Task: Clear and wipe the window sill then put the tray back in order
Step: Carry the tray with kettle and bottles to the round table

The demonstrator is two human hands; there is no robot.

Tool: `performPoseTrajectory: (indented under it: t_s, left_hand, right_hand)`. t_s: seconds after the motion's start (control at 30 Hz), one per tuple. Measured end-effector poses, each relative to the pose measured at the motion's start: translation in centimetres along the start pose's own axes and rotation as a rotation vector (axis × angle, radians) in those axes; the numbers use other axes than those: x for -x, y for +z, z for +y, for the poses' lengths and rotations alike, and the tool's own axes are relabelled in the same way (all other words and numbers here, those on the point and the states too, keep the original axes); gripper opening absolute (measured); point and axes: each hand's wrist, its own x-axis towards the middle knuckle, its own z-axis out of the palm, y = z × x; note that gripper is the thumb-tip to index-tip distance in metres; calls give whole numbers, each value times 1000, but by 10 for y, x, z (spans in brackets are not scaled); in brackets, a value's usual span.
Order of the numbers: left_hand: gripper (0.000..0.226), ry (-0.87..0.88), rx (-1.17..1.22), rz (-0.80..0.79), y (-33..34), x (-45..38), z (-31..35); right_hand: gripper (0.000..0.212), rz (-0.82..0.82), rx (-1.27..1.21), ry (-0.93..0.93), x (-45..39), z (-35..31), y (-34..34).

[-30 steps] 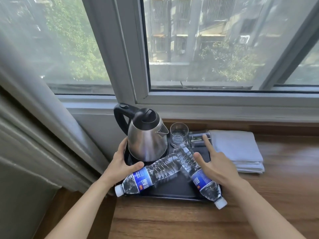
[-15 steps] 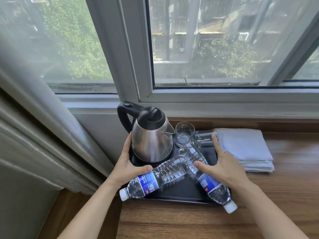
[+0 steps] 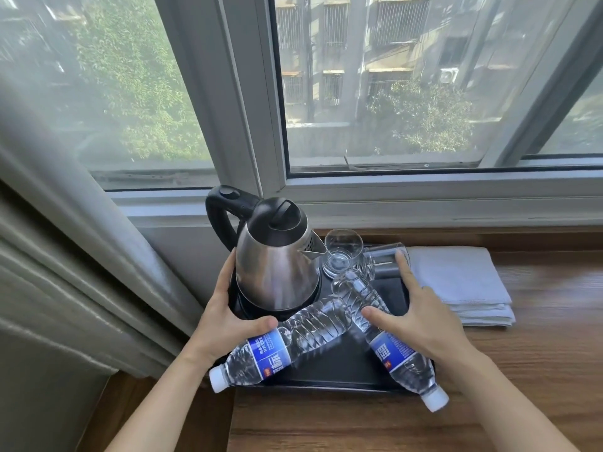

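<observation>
A black tray (image 3: pixel 342 363) sits at the left end of the wooden window sill (image 3: pixel 538 337). It carries a steel kettle (image 3: pixel 277 272) on its base, an upright glass (image 3: pixel 342 252), a glass lying on its side (image 3: pixel 381 259), and two water bottles lying crossed: the left bottle (image 3: pixel 293 334) and the right bottle (image 3: pixel 401 357). My left hand (image 3: pixel 222 318) grips the tray's left edge, thumb over the left bottle. My right hand (image 3: pixel 421 321) holds the tray's right edge, thumb on the right bottle, index finger touching the lying glass.
A folded white towel (image 3: pixel 456 282) lies on the sill just right of the tray. A grey curtain (image 3: pixel 65 256) hangs at the left, close to the kettle handle. The window frame (image 3: pixel 424 203) runs directly behind. Bare wood stretches to the right and front.
Both hands stay at the tray's sides. My left thumb has closed further over the left bottle. The view has shifted slightly closer.
</observation>
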Motion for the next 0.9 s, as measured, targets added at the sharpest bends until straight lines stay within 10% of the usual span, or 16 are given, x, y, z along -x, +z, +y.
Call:
performPoseTrajectory:
  t_s: [0.9]
  left_hand:
    - [136,90,23,-77,225,-3,124]
  right_hand:
    - [124,67,25,45,42,187,-180]
